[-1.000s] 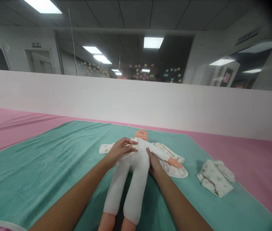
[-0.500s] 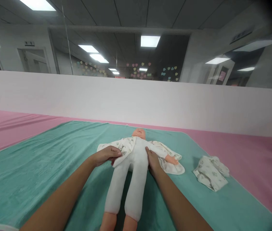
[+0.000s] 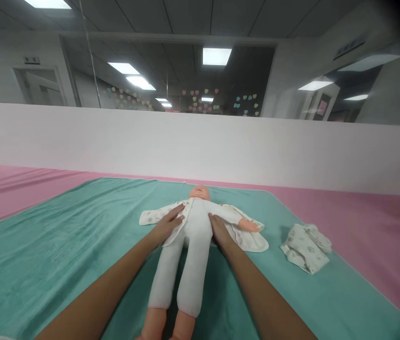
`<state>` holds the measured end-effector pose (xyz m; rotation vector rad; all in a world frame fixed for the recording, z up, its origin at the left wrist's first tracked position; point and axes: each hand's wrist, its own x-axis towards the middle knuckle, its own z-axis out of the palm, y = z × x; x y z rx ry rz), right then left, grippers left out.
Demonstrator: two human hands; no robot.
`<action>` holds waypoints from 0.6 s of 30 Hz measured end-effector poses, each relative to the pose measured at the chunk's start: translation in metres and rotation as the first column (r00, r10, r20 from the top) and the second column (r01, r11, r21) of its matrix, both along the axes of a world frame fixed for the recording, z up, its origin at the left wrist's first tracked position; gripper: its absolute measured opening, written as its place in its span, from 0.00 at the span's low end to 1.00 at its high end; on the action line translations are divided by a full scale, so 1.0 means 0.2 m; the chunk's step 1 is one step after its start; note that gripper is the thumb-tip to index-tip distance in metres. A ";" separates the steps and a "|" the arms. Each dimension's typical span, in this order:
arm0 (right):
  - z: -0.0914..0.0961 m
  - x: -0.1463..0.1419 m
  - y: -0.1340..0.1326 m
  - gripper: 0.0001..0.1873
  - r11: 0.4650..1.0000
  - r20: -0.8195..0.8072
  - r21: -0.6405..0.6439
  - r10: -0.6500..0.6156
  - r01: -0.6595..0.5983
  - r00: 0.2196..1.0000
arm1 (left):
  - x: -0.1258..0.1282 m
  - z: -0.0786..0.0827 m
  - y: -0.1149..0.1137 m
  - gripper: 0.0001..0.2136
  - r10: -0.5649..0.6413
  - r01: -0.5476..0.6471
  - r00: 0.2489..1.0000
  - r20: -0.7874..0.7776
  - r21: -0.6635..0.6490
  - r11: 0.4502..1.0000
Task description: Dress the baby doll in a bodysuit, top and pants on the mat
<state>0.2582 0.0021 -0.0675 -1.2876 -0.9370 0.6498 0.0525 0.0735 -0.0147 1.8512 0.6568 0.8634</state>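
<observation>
**both hands open on doll's waist, gown spread under it**

baby doll (image 3: 193, 236) lies face up on a teal towel (image 3: 61, 255), in a white knit suit, with a printed white gown (image 3: 252, 241) spread open beneath it, one sleeve on its arm. left hand (image 3: 167, 225) is open, fingers spread on the gown's flap at the doll's waist, not clenched; seems to press the flap flat against the doll. right hand (image 3: 220, 232) is flat too, fingertips at the doll's hip beside the gown's edge; cannot tell if any cloth is pinched. doll's feet point at the person, so both arms reach in past its legs. a folded printed garment (image 3: 306, 248) sits on the towel right of the doll, probably kept within reach. pink mat (image 3: 362, 212) lies under the towel.
</observation>
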 end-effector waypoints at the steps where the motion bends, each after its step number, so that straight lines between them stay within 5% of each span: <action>1: 0.00 0.00 0.00 0.14 1.000 0.085 0.003 -0.024 0.024 0.996 | 0.02 -0.01 -0.01 0.27 0.007 -0.003 0.998 -0.068 0.055 0.999; 12: 0.00 -0.01 0.02 0.17 0.988 0.462 0.103 -0.147 0.112 0.875 | 0.17 0.05 -0.20 0.27 0.187 0.031 0.914 -0.359 0.523 0.852; 18: 0.02 -0.01 0.03 0.12 0.975 0.545 0.223 -0.128 0.004 0.829 | 0.46 0.18 -0.19 0.24 0.244 0.068 0.921 -0.303 0.744 0.665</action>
